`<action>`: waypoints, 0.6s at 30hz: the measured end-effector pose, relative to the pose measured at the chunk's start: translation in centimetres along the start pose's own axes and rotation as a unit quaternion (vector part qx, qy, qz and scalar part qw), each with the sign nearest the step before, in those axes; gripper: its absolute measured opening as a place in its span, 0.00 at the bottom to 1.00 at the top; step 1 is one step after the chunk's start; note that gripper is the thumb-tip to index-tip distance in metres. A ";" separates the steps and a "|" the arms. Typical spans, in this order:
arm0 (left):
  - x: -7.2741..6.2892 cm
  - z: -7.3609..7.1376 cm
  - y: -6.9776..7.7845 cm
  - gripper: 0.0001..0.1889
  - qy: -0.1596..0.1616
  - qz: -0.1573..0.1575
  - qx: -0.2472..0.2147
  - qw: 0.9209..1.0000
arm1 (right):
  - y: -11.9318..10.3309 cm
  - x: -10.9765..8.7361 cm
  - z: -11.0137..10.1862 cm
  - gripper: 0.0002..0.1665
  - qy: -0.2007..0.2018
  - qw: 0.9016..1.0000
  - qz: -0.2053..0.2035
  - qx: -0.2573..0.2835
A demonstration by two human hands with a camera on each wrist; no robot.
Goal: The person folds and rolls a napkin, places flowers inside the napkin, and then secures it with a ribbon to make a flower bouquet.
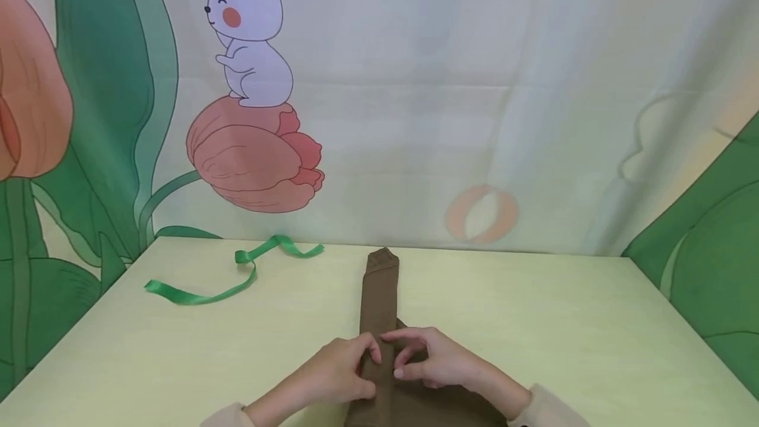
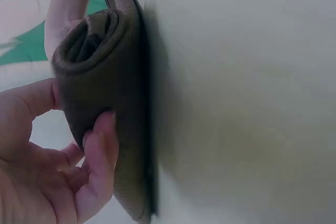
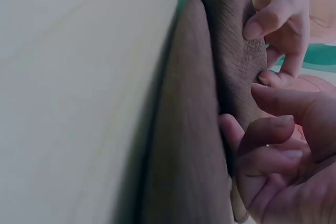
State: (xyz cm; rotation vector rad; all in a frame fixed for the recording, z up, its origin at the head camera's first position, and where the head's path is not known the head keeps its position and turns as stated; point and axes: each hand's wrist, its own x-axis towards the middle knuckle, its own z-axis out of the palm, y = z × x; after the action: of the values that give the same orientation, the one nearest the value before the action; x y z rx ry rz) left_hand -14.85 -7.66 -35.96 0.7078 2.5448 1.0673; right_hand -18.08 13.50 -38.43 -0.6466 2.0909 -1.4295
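Observation:
A length of brown cloth [image 1: 379, 302] lies on the table, rolled into a narrow strip that points away from me. Its coiled end shows in the left wrist view, where the roll [image 2: 100, 87] rests on a flat layer. My left hand [image 1: 344, 371] grips the strip from its left side, thumb and fingers on the roll. Across from it, my right hand [image 1: 441, 361] has curled fingers at the strip's right edge. In the right wrist view, one fingertip tucks between the roll [image 3: 236, 61] and the flat cloth [image 3: 184, 129], another at the roll's upper side.
A green ribbon [image 1: 207, 296] lies loosely curled on the table's far left part. The pale table [image 1: 563, 321] ends at a printed curtain [image 1: 403, 117] with a rabbit and tulips. More brown cloth [image 1: 445, 407] spreads flat under my right forearm.

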 end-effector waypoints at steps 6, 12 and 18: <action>0.6 0.7 1.8 0.19 0.030 0.010 0.109 0.994 | 0.3 -1.4 -1.3 0.28 0.016 1.000 -0.001 0.012; 1.3 2.5 2.2 0.23 0.048 0.040 0.172 0.983 | 0.8 -2.5 -2.2 0.28 0.060 0.998 0.017 0.018; 1.3 2.8 2.9 0.23 0.010 0.062 0.123 0.990 | 1.1 -2.9 -2.6 0.28 0.087 0.995 0.026 0.029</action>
State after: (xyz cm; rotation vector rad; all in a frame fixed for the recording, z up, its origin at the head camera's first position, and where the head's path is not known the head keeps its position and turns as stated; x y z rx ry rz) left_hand -13.82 -3.56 -35.86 0.9336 2.7081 0.8063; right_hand -17.66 17.52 -38.25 -0.4562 2.1728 -1.5604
